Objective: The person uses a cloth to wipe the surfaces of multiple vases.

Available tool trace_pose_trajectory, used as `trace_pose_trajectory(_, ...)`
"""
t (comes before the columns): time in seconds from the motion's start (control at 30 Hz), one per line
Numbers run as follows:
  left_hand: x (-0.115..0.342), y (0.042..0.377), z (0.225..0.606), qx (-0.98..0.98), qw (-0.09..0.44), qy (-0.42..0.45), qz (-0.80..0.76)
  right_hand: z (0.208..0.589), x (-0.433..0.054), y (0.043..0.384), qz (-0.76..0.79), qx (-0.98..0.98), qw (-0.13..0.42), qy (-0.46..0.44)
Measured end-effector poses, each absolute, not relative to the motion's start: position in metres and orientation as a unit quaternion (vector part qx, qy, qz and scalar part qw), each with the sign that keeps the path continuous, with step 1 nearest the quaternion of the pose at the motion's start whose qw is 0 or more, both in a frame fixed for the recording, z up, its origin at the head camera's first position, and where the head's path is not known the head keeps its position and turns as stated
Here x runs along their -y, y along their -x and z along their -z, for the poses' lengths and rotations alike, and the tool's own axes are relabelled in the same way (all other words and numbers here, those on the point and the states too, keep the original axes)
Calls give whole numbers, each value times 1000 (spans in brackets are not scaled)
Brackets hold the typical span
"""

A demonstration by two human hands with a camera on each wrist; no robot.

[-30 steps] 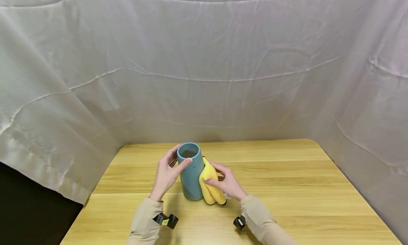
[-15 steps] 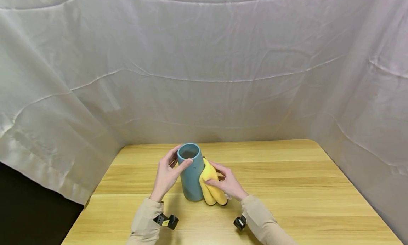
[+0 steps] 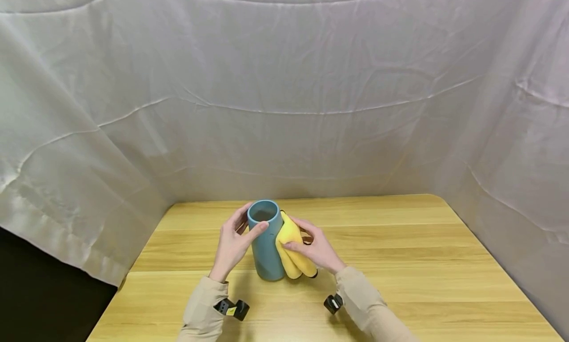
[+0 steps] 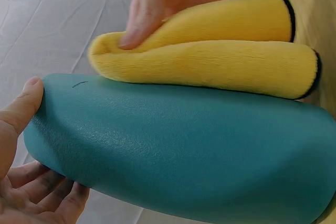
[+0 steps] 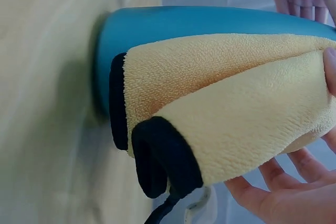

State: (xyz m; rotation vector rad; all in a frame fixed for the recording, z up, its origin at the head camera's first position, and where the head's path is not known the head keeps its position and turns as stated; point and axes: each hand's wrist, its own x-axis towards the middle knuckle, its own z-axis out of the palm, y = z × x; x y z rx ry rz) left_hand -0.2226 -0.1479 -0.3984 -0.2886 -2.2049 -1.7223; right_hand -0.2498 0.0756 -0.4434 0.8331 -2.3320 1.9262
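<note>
Steadying the blue vase (image 3: 265, 253), the left hand (image 3: 232, 240) looks just as it did half a second ago, thumb lying at the near side of the rim and fingers spread round the upper left wall, so the grip is wide and fitted to the vase. The vase likewise keeps its place, upright on the tabletop (image 3: 400, 263), mouth upward, with a small dark mark (image 4: 80, 84) near the rim. Against its right side lies the yellow cloth (image 3: 289, 235), and here is the change: it has slid a little upward along the wall, its tip now nearer the rim and its black hem (image 5: 181, 156) seemingly lifted off the tabletop. Farthest right, the right hand (image 3: 316, 245) has risen with it, thumb on the near fold and fingers behind, pinching the cloth narrowly; its blur in the left wrist view suggests motion. I judge that the cloth is being drawn over the vase's outside, now covering a higher stretch, while the left hand stops it tipping.
</note>
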Motion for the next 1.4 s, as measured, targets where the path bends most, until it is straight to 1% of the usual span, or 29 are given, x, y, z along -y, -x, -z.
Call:
trace_pose_trajectory(0.5, 148, 222, 398, 776, 165, 105, 599, 400, -73, 255, -591, 750, 32, -296)
trace_pose_trajectory(0.7, 148, 222, 398, 778, 167, 105, 597, 392, -74, 254, -580, 756, 34, -302)
trace_pose_trajectory(0.87, 148, 222, 398, 778, 167, 105, 597, 396, -73, 255, -586, 755, 33, -294)
trace_pose_trajectory(1.07, 148, 223, 398, 776, 168, 105, 599, 411, -73, 257, -594, 750, 31, -290)
trace_pose_trajectory(1.4, 148, 222, 399, 775, 166, 100, 601, 445, -77, 252, -608, 749, -3, -263)
